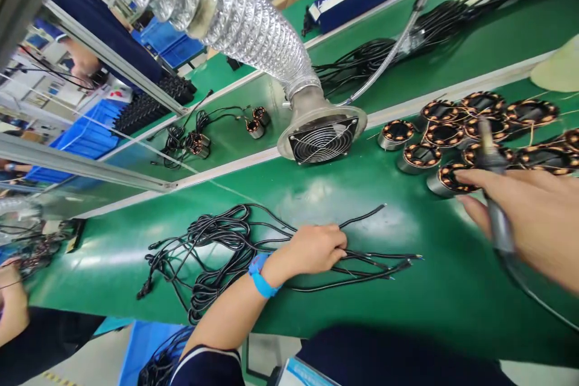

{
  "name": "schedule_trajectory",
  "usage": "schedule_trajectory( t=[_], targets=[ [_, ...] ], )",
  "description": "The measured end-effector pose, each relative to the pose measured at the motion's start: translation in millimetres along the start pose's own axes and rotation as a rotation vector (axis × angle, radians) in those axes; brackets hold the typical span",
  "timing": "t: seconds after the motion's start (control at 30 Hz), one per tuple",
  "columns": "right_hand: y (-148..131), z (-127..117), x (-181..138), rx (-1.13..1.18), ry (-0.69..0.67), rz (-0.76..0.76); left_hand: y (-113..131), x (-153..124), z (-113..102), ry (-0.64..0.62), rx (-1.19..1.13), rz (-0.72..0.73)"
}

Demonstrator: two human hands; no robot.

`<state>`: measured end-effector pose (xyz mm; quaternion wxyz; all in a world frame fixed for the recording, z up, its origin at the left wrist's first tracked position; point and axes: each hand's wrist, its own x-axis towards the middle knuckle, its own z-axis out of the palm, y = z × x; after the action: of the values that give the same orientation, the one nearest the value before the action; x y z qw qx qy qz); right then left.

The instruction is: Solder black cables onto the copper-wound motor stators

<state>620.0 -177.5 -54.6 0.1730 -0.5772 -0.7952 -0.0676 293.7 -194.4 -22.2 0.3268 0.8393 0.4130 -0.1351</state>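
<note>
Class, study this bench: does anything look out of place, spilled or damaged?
Nothing looks spilled or damaged. Only the black cables look untidy: their loops sprawl tangled, while the ends beyond the left hand lie fairly straight.

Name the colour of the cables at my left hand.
Black; the cables show best in the head view.
</note>
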Motion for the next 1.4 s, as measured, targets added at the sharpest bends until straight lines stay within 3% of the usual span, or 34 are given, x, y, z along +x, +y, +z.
schedule_trajectory(
  t=[0.1,0.23,0.3,0.47,0.57,0.7,0.87,0.97,1.13,1.3,1.4],
  targets=[
    [-12,4,16,-0.092,0.026,-0.106,2,-1,4,0.097,-0.090,-0.031],
    [-30,8,18,-0.086,0.034,-0.120,0,9,1,0.296,-0.077,-0.208],
    [-41,11,17,-0.030,0.065,-0.212,2,14,0,0.251,-0.026,-0.230],
    [-60,16,23,0.144,0.203,-0.543,12,11,1,-0.008,-0.047,-0.039],
    [-62,14,28,0.172,0.246,-0.479,10,5,7,0.003,-0.137,-0.020],
    [-76,14,29,0.229,0.193,-0.288,-3,0,6,0.217,-0.363,-0.086],
    [-110,25,25,0.224,0.093,-0.200,-19,6,-19,0.499,-0.992,-0.366],
    [-116,32,25,0.244,0.084,-0.242,-18,20,-31,0.594,-1.145,-0.354],
    [-106,34,26,0.293,0.100,-0.318,-14,37,-30,0.474,-0.801,-0.191],
    [-97,33,24,0.367,0.069,-0.341,-15,22,-31,0.347,-0.316,-0.177],
    [-96,33,24,0.389,0.083,-0.342,-17,13,-32,0.265,-0.253,-0.134]
  ],
)
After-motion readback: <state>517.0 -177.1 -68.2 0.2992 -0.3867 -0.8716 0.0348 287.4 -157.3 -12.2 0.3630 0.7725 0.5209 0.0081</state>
